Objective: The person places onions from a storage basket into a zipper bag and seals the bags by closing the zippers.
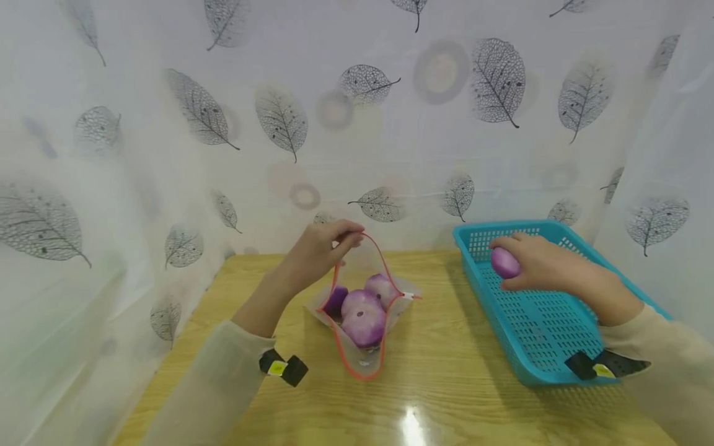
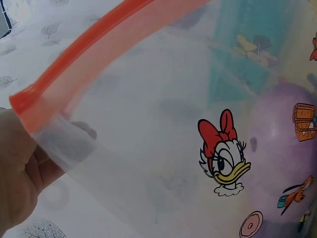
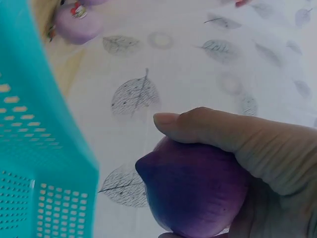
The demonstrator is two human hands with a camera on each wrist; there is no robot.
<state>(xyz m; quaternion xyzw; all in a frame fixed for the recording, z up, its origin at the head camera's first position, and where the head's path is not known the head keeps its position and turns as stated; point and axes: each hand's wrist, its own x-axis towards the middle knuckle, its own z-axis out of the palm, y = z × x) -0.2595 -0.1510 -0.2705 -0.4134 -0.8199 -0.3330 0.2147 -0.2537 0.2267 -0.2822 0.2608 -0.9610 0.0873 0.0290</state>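
Note:
My left hand pinches the upper edge of a clear zip bag with an orange-red rim, and the bag's mouth gapes towards me. Several purple onions lie inside it. In the left wrist view, cartoon prints show on the see-through bag, and one pale onion shows through. Above the far part of a blue basket, my right hand grips another purple onion. The right wrist view shows this onion with its pointed tip outward and the thumb along its side.
The perforated basket stands on the right of the wooden table, with its slotted floor visible. A white zipper slider sits at the bag's right side. Behind and beside the table hangs a leaf-patterned curtain.

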